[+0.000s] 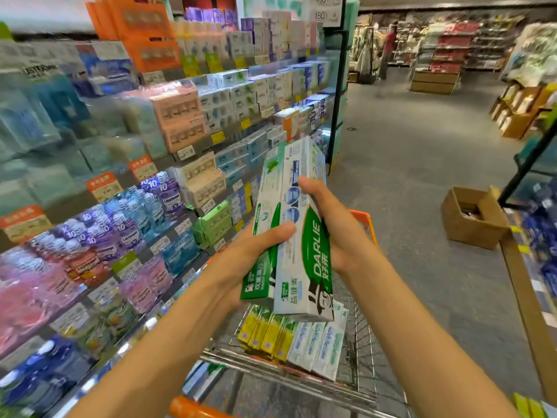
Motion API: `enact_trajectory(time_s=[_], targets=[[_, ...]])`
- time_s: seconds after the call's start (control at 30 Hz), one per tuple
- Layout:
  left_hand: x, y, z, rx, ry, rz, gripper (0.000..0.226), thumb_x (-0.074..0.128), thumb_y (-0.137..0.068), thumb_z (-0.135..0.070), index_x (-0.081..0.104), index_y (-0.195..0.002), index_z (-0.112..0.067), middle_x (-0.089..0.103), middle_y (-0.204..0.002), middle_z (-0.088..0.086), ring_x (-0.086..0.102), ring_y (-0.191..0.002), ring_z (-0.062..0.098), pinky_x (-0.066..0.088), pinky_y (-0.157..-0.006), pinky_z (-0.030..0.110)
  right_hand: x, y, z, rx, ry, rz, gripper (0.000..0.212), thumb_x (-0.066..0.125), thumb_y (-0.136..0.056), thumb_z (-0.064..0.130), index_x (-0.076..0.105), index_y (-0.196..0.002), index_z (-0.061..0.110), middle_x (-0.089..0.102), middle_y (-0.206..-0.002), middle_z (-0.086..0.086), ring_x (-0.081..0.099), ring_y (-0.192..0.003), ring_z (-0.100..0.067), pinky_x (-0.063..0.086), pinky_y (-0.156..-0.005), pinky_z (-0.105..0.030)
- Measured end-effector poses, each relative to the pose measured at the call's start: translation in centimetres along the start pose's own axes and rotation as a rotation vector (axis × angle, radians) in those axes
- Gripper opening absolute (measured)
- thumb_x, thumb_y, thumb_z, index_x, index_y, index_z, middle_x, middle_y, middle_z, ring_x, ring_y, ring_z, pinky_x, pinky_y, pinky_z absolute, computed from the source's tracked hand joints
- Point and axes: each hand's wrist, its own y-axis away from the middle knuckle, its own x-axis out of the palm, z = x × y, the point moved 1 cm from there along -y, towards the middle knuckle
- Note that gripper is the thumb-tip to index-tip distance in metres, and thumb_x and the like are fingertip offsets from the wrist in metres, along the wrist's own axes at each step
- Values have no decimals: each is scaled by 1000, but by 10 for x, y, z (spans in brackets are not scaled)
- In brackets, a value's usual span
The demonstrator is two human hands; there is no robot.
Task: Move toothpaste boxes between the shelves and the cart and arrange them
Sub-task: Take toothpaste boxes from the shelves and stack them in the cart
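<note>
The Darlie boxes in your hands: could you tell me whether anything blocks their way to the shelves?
Nothing visible does. The left hand and right hand hold the Darlie boxes above the cart; open air separates them from the shelves.

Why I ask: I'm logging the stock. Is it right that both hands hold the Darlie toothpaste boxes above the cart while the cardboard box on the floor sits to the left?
Not quite. The head view shows the cardboard box on the floor to the right. Both the left hand and right hand do hold the Darlie toothpaste boxes above the cart.

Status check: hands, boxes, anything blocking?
Left hand and right hand grip Darlie boxes above cart. More boxes inside. Nothing blocking.
</note>
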Motion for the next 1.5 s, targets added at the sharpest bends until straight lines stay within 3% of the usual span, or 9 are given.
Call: enact_trajectory(time_s=[0.07,0.2,0.37,0.63,0.83,1.07,1.23,1.37,1.5], targets=[[-20,-15,-1,28,-19,-38,98,96,-37,-24,55,-125,-16,69,-109,19,71,-84,32,58,-63,40,-1,-24,-3,20,35,-14,47,60,-74,37,61,-115,15,62,-123,-19,57,-112,-38,45,-97,-51],[-73,-41,3,30,-170,-184,80,82,-61,-22,47,-133,-22,67,-116,12,68,-99,31,56,-82,48,-6,-73,-22,83,161,-146,30,60,-87,32,62,-111,13,67,-113,-17,63,-104,-35,50,-93,-50],[-118,-74,15,24,-442,-208,74,76,-74,-16,34,-133,-29,60,-114,-12,65,-81,-8,52,-60,12,-23,-130,-70,191,437,-409,125,83,-26,69,47,-135,19,60,-127,-7,61,-110,-30,51,-91,-51],[-143,-114,58,-103,-482,-72,61,68,-83,-12,30,-127,-33,53,-112,-20,56,-75,-24,46,-60,3,-76,-149,-115,180,422,-642,144,78,-15,77,40,-140,15,52,-137,-8,56,-118,-30,49,-95,-50],[-139,-144,91,-174,-541,-47,68,63,-88,-27,26,-145,-25,49,-112,-27,50,-86,-19,40,-64,-2,-117,-124,-111,191,343,-807,88,78,-70,46,39,-142,11,51,-137,-12,53,-120,-31,44,-101,-48],[-156,-164,137,-335,-608,-116,87,67,-80,-41,18,-150,-24,39,-147,-3,41,-130,19,35,-103,37,-202,-69,-117,218,312,-1016,29,61,-91,20,52,-115,7,51,-103,-33,42,-73,-23,40,-68,-33],[-161,-172,169,-399,-678,-172,93,69,-74,-48,20,-150,-23,37,-150,0,39,-133,21,31,-111,43,-264,-63,-170,371,270,-1104,45,66,-87,25,54,-124,2,53,-75,-8,49,-67,-18,37,-68,-36],[-159,-185,192,-470,-734,-176,113,70,-59,-66,17,-150,-26,33,-152,2,36,-136,25,30,-112,49,-299,-76,-219,388,175,-1080,53,69,-85,26,49,-131,10,61,-112,-12,59,-96,-27,45,-80,-37],[-151,-197,210,-485,-743,-184,89,67,-82,-37,12,-151,-22,32,-148,-6,35,-134,17,28,-110,35,-320,-84,-242,418,188,-1038,53,68,-86,24,45,-132,12,58,-114,-6,57,-100,-25,48,-88,-40]])
